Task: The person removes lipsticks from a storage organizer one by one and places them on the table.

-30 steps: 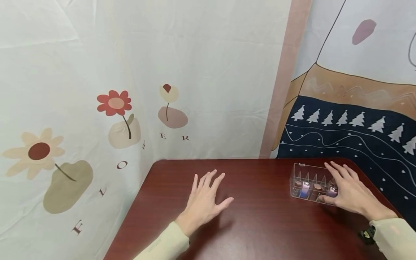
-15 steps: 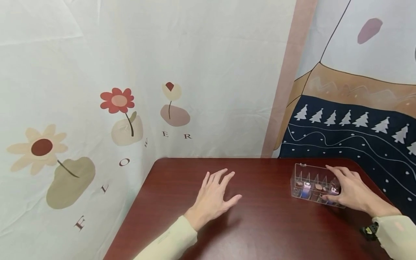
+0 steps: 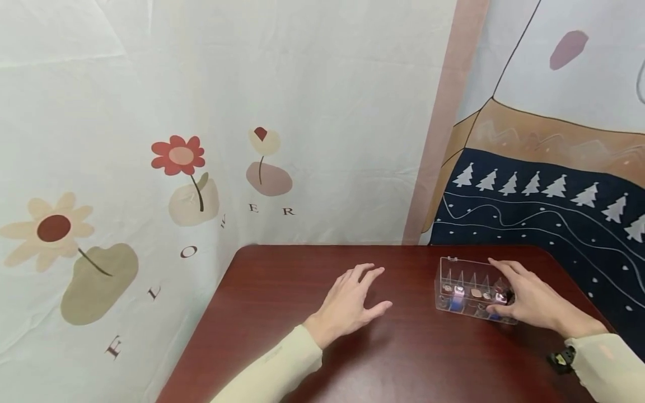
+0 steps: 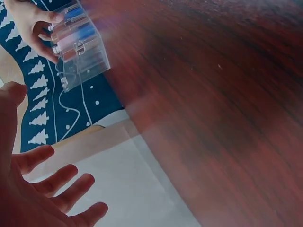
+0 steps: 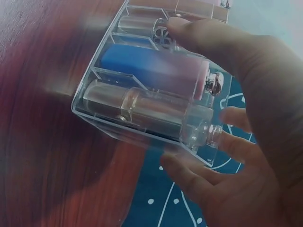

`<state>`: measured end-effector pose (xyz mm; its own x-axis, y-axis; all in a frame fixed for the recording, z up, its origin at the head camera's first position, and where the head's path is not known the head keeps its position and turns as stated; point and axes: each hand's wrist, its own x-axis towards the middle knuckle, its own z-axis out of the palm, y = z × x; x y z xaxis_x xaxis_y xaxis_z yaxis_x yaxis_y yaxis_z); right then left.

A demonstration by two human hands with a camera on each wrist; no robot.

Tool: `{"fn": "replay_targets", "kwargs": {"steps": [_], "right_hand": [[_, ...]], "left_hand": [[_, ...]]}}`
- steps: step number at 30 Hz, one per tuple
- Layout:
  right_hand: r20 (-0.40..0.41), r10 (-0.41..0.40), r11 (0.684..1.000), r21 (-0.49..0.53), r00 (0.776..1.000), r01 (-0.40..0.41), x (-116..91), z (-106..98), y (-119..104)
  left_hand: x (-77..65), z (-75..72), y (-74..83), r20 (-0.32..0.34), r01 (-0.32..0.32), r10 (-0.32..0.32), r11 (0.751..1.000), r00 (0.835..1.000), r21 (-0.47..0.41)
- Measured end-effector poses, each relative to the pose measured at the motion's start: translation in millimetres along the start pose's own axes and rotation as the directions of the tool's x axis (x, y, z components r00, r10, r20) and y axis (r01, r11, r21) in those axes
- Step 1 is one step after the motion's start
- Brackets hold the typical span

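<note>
A clear plastic divided box stands toward the right of the table in the head view. In its slots are several tubes that look like lipsticks, among them a blue-and-pink tube with a silver knob and a clear tube. My right hand grips the box's right end, thumb over the near side and fingers behind. Part of that end is hidden by the hand. My left hand hovers over the middle of the table, left of the box, with fingers spread and nothing held.
The dark red wooden table ends at the back against a pale flower-print curtain. To the right hangs a dark blue cloth with white trees. A dark wristband shows at my right cuff.
In the last half second my right hand and the box have shifted left together. Over the whole second my left hand has moved right, toward the box, its fingers staying spread.
</note>
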<state>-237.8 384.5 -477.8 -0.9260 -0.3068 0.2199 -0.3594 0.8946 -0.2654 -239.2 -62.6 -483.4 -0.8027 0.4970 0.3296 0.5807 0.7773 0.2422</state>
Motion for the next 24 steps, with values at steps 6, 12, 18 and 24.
{"fn": "replay_targets", "kwargs": {"steps": [6,12,18,24], "right_hand": [[0.026,-0.01,0.998,0.058,1.0,0.009,0,2,-6],[0.033,-0.002,0.996,0.088,0.999,-0.001,6,0,-14],[0.054,-0.007,0.995,0.097,0.999,0.002,12,0,-27],[0.067,-0.034,0.993,0.115,0.997,0.026,13,5,-37]], "left_hand": [[7.7,11.3,3.4,0.02,-0.01,0.011,1.0,1.0,-0.012],[17.2,14.6,7.1,0.005,-0.028,0.028,0.999,1.0,-0.031],[24.9,15.9,10.9,0.028,-0.03,0.031,0.998,0.999,-0.047],[30.0,25.4,16.2,0.071,-0.033,0.038,0.997,0.997,-0.073]]}}
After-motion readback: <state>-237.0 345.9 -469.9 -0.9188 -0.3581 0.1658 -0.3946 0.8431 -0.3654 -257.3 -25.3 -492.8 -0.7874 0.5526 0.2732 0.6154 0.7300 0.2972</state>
